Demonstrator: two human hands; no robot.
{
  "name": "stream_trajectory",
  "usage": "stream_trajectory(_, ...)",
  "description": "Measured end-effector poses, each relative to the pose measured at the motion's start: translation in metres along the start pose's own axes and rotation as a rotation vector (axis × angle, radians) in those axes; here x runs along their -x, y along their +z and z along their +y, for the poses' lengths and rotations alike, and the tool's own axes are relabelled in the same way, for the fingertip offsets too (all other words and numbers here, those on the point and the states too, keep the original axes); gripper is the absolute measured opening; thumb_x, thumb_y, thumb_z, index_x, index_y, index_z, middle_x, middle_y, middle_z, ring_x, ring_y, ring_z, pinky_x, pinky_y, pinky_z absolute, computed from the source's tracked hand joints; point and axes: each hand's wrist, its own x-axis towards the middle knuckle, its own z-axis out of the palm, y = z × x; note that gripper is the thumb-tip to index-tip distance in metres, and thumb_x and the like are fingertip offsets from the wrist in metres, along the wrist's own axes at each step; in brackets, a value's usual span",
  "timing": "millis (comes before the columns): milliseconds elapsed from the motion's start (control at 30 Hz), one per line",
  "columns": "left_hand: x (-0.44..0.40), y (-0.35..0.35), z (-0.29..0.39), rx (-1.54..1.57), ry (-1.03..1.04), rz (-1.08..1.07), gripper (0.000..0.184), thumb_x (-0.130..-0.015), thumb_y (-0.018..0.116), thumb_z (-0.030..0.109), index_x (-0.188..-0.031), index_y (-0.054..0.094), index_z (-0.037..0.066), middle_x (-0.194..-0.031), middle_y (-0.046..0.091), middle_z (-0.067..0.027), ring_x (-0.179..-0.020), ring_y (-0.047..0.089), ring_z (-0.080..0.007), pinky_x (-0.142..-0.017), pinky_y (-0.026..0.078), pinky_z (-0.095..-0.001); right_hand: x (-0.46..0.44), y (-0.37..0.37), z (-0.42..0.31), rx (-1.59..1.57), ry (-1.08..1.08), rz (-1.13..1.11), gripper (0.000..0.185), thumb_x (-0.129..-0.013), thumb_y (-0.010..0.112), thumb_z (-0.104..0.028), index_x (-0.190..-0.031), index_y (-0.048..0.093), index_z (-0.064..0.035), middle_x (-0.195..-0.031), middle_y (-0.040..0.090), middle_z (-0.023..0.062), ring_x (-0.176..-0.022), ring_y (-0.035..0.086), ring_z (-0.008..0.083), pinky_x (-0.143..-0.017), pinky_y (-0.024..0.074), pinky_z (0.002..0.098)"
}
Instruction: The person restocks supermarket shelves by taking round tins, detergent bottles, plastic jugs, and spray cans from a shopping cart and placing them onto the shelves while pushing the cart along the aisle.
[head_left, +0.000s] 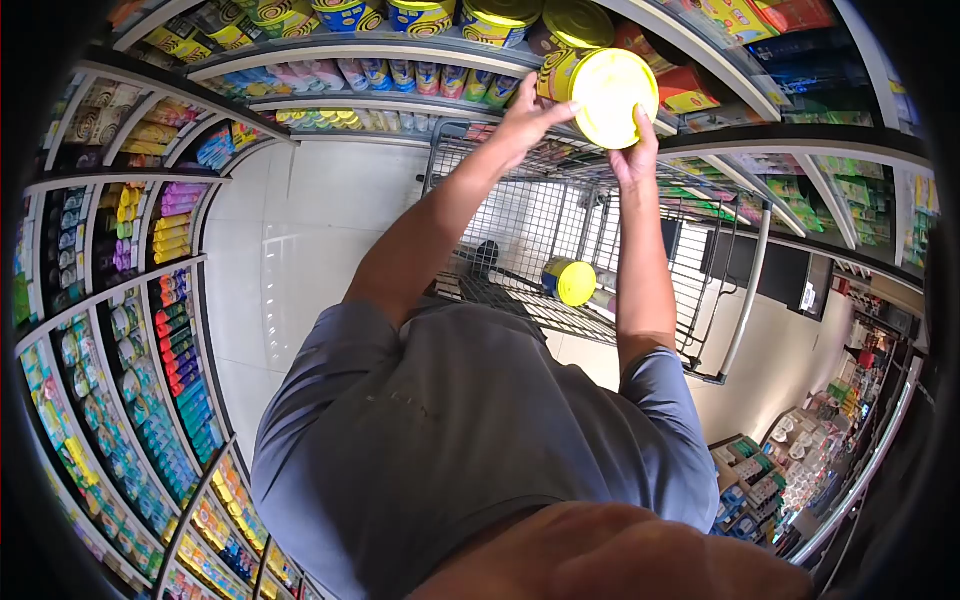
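Observation:
Up by the shelf, a round tub with a bright yellow lid [608, 98] is held between both my hands, its lid turned toward me. My left hand [535, 118] grips its left side, the fingers curled near a yellow label with a dark spiral. From below, my right hand [637, 152] clasps the rim, thumb on the lid. A similar yellow-lidded tub [574, 283] lies on its side in the wire shopping cart [520, 222] beneath my arms.
Several spiral-labelled tubs [420, 16] stand on the shelf ahead, above a row of colourful canisters [428, 78]. Packed shelves [165, 330] line the left side. The cart's handle bar [748, 290] is at the right, above pale floor tiles [300, 230].

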Motion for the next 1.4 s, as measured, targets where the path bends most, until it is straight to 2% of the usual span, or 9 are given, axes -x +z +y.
stream_trajectory(367, -0.061, -0.033, 0.042, -0.083, -0.195, -0.116, 0.086, -0.085, 0.073, 0.039, -0.146, 0.029, 0.0, -0.144, 0.039, -0.0242, -0.129, 0.047, -0.0403, -0.103, 0.044, -0.056, -0.073, 0.04, -0.048, 0.38, 0.282, -0.075, 0.06, -0.087, 0.072, -0.036, -0.131, 0.055, 0.0009, -0.127, 0.064, 0.0138, -0.114, 0.062, 0.0224, -0.1, 0.0494, 0.0363)
stream_trajectory(567, -0.091, -0.012, 0.027, 0.157, -0.161, -0.017, 0.075, -0.085, 0.07, 0.037, -0.141, 0.035, 0.001, -0.142, 0.043, -0.0246, -0.129, 0.047, -0.0418, -0.107, 0.037, -0.0639, -0.074, 0.012, -0.042, 0.472, 0.038, 0.035, 0.084, -0.091, 0.059, -0.06, -0.148, 0.034, -0.0047, -0.147, 0.047, 0.0151, -0.139, 0.037, 0.0316, -0.117, 0.018, 0.0545)
stream_trajectory(833, -0.152, 0.031, 0.031, 0.296, 0.014, 0.231, 0.054, -0.091, 0.061, 0.036, -0.135, 0.047, 0.01, -0.141, 0.05, -0.0173, -0.128, 0.049, -0.0397, -0.108, 0.032, -0.0643, 0.012, -0.076, 0.017, 0.479, 0.166, 0.078, 0.051, -0.095, 0.064, -0.04, -0.131, 0.056, -0.0053, -0.121, 0.065, 0.0067, -0.115, 0.056, 0.0174, -0.099, 0.0395, 0.0316)
stream_trajectory(900, -0.158, 0.026, 0.022, 0.453, 0.001, 0.261, 0.052, -0.088, 0.069, 0.009, -0.135, 0.049, 0.001, -0.112, 0.068, -0.0146, -0.099, 0.067, -0.0257, -0.081, 0.055, -0.0356, 0.035, -0.082, 0.029, 0.538, 0.165, 0.138, 0.046, -0.095, 0.065, -0.035, -0.129, 0.058, -0.0051, -0.117, 0.065, 0.0033, -0.111, 0.056, 0.0131, -0.097, 0.0405, 0.0268)
stream_trajectory(1000, -0.138, 0.038, 0.03, -1.129, 0.347, 0.272, 0.036, -0.089, 0.07, 0.02, -0.117, 0.057, 0.001, -0.098, 0.072, -0.0126, -0.094, 0.069, -0.0308, -0.077, 0.058, -0.0419, 0.054, -0.091, 0.045, 0.503, 0.149, 0.09, 0.043, -0.095, 0.066, -0.027, -0.126, 0.06, 0.0017, -0.121, 0.065, 0.01, -0.118, 0.055, 0.0177, -0.105, 0.0373, 0.0321)
stream_trajectory(1100, -0.134, 0.048, 0.036, -1.264, 0.25, 0.273, 0.039, -0.089, 0.07, 0.024, -0.118, 0.057, 0.003, -0.106, 0.07, -0.0162, -0.095, 0.068, -0.032, -0.08, 0.057, -0.0437, 0.068, -0.092, 0.053, 0.531, 0.165, 0.052, 0.044, -0.095, 0.067, -0.026, -0.127, 0.059, 0.0039, -0.122, 0.065, 0.0123, -0.116, 0.058, 0.0189, -0.102, 0.0413, 0.0316)
stream_trajectory(1133, -0.14, 0.049, 0.035, -1.275, 0.252, 0.273, 0.039, -0.089, 0.07, 0.024, -0.118, 0.057, 0.003, -0.106, 0.07, -0.0162, -0.095, 0.068, -0.032, -0.08, 0.057, -0.0437, 0.071, -0.095, 0.058, 0.52, 0.163, 0.05, 0.044, -0.095, 0.067, -0.026, -0.127, 0.059, 0.0039, -0.122, 0.065, 0.0123, -0.116, 0.058, 0.0189, -0.102, 0.0413, 0.0316)
stream_trajectory(1200, -0.161, 0.047, 0.03, 0.298, -0.135, 0.26, 0.046, -0.085, 0.074, 0.024, -0.121, 0.054, 0.003, -0.112, 0.065, -0.0192, -0.098, 0.066, -0.0325, -0.084, 0.055, -0.043, 0.08, -0.098, 0.069, 0.547, 0.206, 0.036, 0.047, -0.094, 0.068, -0.028, -0.126, 0.059, 0.0042, -0.121, 0.066, 0.0122, -0.113, 0.059, 0.0183, -0.1, 0.0432, 0.0312)
stream_trajectory(1400, -0.181, 0.032, 0.03, -0.548, -0.003, 0.324, 0.047, -0.09, 0.064, 0.03, -0.129, 0.051, 0.006, -0.131, 0.056, -0.0164, -0.118, 0.054, -0.0362, -0.101, 0.041, -0.0561, 0.102, -0.114, 0.097, 0.606, 0.26, -0.027, 0.046, -0.093, 0.069, -0.032, -0.122, 0.063, 0.0024, -0.116, 0.068, 0.0109, -0.105, 0.062, 0.017, -0.092, 0.047, 0.0298)
